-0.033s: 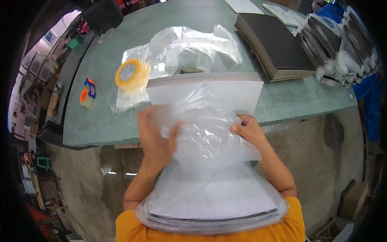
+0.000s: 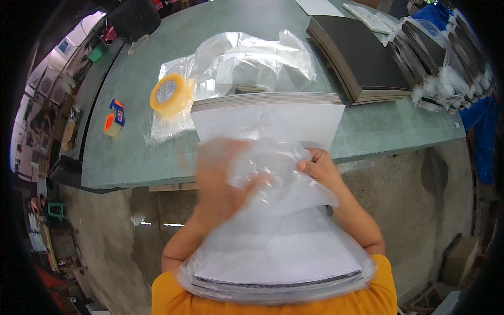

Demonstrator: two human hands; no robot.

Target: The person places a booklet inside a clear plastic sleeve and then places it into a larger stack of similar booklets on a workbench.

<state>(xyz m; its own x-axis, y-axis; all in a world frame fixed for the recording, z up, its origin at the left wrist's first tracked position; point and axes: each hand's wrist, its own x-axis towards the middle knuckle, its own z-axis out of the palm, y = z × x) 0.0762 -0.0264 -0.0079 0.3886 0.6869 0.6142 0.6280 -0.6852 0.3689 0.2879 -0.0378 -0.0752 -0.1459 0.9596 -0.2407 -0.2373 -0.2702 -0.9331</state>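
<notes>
A clear plastic bag [image 2: 262,197] wraps a stack of white boards [image 2: 278,249] with dark lower layers, held against my body at the table's near edge. Its loose end is bunched up between my hands. My right hand [image 2: 319,169] pinches the gathered plastic from the right, thumb on top. On the other side, my left hand [image 2: 223,176] lies against the plastic, smeared by motion, so its grip does not show. Behind the bag, a stack of white-faced boards [image 2: 220,118] rests against the table edge, its layered edge uppermost.
On the green table [image 2: 142,163] lie a big tape roll [image 2: 169,95], a small tape dispenser [image 2: 114,119] and loose plastic bags [image 2: 247,58]. A stack of black boards [image 2: 362,55] stands at the far right, beside bagged stacks [image 2: 420,47]. A green stool [image 2: 56,211] stands on the floor.
My left hand has moved right, inward over the bunched plastic. My right hand keeps its pinch in nearly the same place.
</notes>
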